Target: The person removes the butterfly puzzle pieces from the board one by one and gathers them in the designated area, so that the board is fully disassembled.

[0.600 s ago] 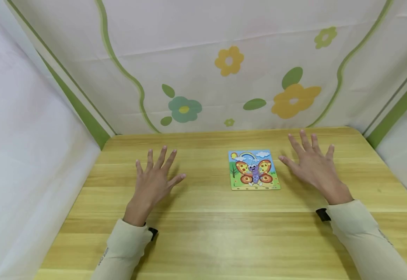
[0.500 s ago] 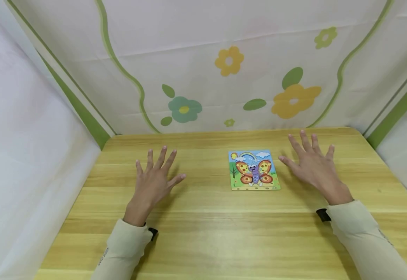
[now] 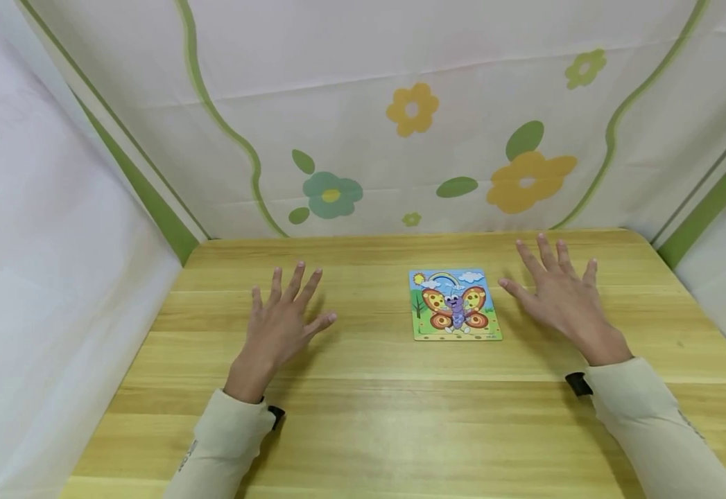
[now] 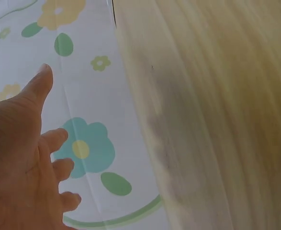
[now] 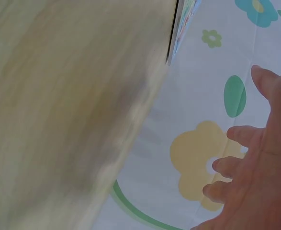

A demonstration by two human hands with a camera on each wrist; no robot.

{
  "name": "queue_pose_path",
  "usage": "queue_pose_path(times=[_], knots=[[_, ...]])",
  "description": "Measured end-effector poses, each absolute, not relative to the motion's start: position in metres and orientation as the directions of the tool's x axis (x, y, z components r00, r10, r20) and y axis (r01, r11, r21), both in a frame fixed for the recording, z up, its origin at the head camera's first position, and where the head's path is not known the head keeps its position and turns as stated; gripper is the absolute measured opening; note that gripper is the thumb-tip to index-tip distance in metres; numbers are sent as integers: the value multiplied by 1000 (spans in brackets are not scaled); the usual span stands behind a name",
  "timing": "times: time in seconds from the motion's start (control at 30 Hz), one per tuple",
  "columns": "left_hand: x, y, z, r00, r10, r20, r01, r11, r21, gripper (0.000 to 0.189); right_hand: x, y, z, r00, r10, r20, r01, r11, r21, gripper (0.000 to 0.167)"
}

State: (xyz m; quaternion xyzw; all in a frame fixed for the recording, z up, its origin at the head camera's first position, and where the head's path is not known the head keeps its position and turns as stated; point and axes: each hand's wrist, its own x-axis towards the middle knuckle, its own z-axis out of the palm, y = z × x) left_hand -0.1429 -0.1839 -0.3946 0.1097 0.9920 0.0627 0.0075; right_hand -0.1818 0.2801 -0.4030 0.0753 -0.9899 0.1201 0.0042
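A square butterfly picture puzzle board (image 3: 455, 305) lies flat on the wooden table, right of centre in the head view. My left hand (image 3: 278, 329) hovers over the table to its left, fingers spread, holding nothing. Close to the board's right edge is my right hand (image 3: 562, 301), also with spread fingers and nothing in it; the thumb tip is just apart from the board. In the left wrist view the left hand (image 4: 20, 158) shows its thumb and fingertips. The right wrist view has the right hand (image 5: 255, 163) at the right and the board's edge (image 5: 177, 31) at the top.
The pale wooden table (image 3: 387, 430) ends at a white cloth backdrop (image 3: 350, 83) printed with flowers and green lines. White cloth (image 3: 57, 277) also hangs along the left side, and more along the right. Each sleeve cuff has a small black piece beside it.
My left hand has shifted slightly to the right, its fingers a little closer together. The head view has moved a touch. My right hand and the puzzle board stay in place.
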Motion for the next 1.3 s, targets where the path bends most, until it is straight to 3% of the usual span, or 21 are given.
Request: queue_pose_path(times=[0.43,0.97,1.3], knots=[[-138,-152,-399,-921,386,-61,369,910,186,86,-187,268,-399,-977,-210,-25,-193,937,-290,87],[-130,-77,-405,-748,616,-248,574,787,224,79,-199,219,-401,-942,-335,-5,-316,895,-316,78],[-133,-47,-408,-670,665,-330,639,743,199,81,-214,192,-413,-923,-385,1,-360,861,-359,68]])
